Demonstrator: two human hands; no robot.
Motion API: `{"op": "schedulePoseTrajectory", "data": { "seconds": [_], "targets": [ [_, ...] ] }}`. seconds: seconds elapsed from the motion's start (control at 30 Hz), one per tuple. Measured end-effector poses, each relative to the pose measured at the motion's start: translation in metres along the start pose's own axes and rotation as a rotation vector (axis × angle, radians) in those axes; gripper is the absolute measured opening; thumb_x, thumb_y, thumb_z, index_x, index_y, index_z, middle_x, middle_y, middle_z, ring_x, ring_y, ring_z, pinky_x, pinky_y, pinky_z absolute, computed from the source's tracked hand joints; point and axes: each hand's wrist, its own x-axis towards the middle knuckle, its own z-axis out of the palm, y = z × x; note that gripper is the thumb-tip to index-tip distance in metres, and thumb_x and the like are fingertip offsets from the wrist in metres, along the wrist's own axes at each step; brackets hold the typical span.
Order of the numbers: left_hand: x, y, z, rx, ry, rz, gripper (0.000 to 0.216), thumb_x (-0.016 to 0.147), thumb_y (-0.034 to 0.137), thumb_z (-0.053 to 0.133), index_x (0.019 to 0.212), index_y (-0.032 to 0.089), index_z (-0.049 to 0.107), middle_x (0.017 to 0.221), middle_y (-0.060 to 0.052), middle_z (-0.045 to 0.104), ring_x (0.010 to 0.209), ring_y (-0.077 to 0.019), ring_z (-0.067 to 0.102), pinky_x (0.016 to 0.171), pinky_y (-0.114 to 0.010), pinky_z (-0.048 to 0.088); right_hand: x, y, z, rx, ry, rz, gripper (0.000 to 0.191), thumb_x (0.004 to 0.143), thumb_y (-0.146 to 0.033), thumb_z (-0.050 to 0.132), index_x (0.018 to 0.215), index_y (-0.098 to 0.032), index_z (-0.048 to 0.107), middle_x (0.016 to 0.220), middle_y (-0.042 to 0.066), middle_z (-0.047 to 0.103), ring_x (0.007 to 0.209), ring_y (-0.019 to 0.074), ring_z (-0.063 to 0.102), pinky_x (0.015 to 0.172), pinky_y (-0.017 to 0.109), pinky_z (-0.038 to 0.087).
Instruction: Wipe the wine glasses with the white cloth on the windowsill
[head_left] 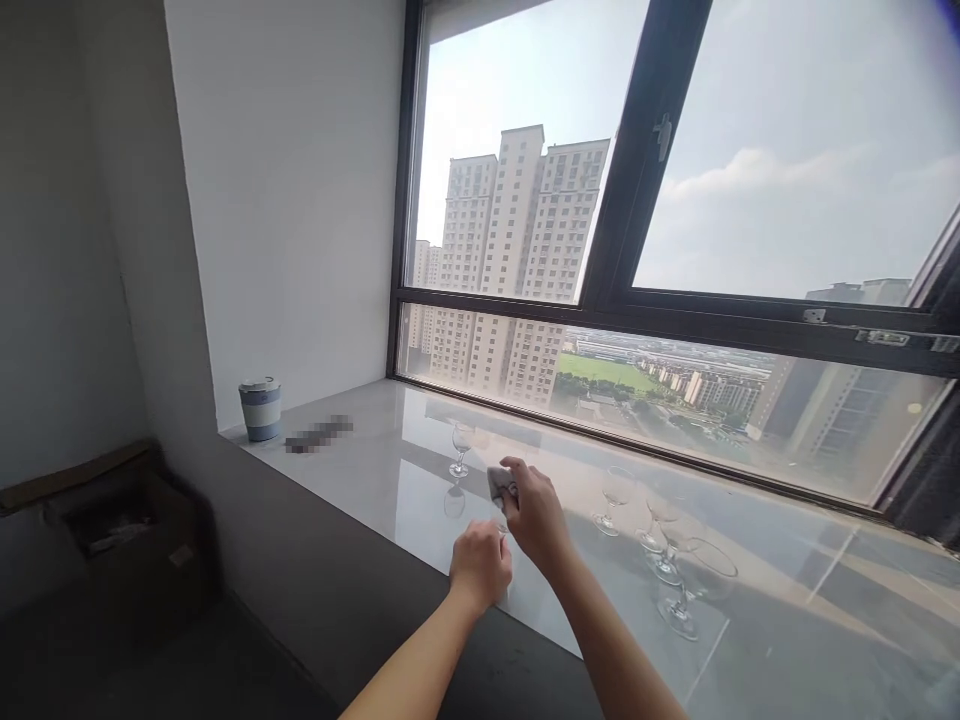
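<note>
My right hand (pixel 536 510) is closed on a crumpled pale grey cloth (pixel 501 484), held just above the sill. Below it and to the left, my left hand (pixel 480 565) is curled into a fist around a stemmed glass (pixel 503 529). Only a small clear piece of that glass shows between the hands; the rest is hidden by fingers and cloth. One clear stemmed glass (pixel 460 452) stands upright just beyond my hands. To the right is another stemmed glass (pixel 615 500), with several more stemmed glasses (pixel 681 612) grouped closer to me.
The glossy tiled windowsill (pixel 360 480) carries everything and reflects the light. At its left end stand a lidded blue-and-white cup (pixel 260 410) and a blurred-out dark item (pixel 319 434). A dark-framed window (pixel 510 307) runs behind. On the floor at left sits a cardboard box (pixel 142 560).
</note>
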Motion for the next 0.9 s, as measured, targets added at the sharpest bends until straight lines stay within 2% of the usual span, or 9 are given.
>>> {"op": "schedulePoseTrajectory", "data": {
  "seconds": [0.13,0.33,0.57,0.67,0.77,0.9],
  "targets": [
    [0.001,0.001,-0.003,-0.005,-0.022,-0.003,0.019,0.086,0.021,0.043,0.09,0.018,0.061,0.085,-0.009,0.062,0.088,-0.0215,0.057,0.073,-0.03,0.04,-0.001,-0.003,0.014,-0.116,-0.103,0.085,0.034,0.089,-0.022,0.041,0.122,-0.02,0.048,0.082,0.005,0.064,0.076,0.018,0.058,0.067,0.025,0.037],
    [0.001,0.004,-0.008,0.007,-0.074,-0.047,0.019,0.085,0.017,0.043,0.084,0.014,0.061,0.084,-0.01,0.061,0.086,-0.0217,0.059,0.071,-0.03,0.039,0.003,-0.015,0.017,-0.302,-0.184,0.066,0.033,0.096,-0.028,0.029,0.121,-0.018,0.049,0.074,0.007,0.065,0.069,0.0181,0.059,0.062,0.025,0.034],
    [0.002,-0.001,-0.004,-0.048,-0.048,0.024,0.02,0.087,0.017,0.04,0.083,0.015,0.059,0.081,-0.009,0.059,0.084,-0.0206,0.057,0.068,-0.028,0.038,0.012,-0.013,0.018,-0.273,-0.255,0.05,0.037,0.098,-0.032,0.021,0.111,-0.019,0.052,0.069,0.004,0.065,0.059,0.016,0.056,0.059,0.024,0.031],
    [0.003,-0.003,0.0,-0.049,-0.026,0.037,0.023,0.089,0.019,0.038,0.084,0.015,0.06,0.083,-0.01,0.06,0.086,-0.0215,0.056,0.071,-0.03,0.038,0.013,-0.008,0.02,-0.178,-0.211,0.07,0.035,0.098,-0.031,0.023,0.106,-0.02,0.055,0.067,0.003,0.064,0.059,0.0152,0.055,0.06,0.024,0.03],
    [0.006,-0.005,0.005,-0.062,-0.008,0.042,0.024,0.089,0.019,0.038,0.087,0.015,0.061,0.086,-0.01,0.061,0.088,-0.0216,0.056,0.074,-0.03,0.039,0.011,-0.003,0.025,0.014,-0.101,0.126,0.034,0.096,-0.033,0.027,0.103,-0.021,0.058,0.063,0.0,0.06,0.058,0.014,0.054,0.06,0.023,0.03],
    [0.006,-0.006,0.006,-0.085,-0.002,0.068,0.023,0.09,0.019,0.038,0.094,0.016,0.061,0.09,-0.009,0.062,0.093,-0.0211,0.056,0.078,-0.03,0.038,0.008,0.004,0.033,0.479,0.111,0.299,0.037,0.092,-0.044,0.034,0.104,-0.019,0.058,0.058,-0.003,0.054,0.053,0.0122,0.048,0.054,0.022,0.033]
  ]
}}
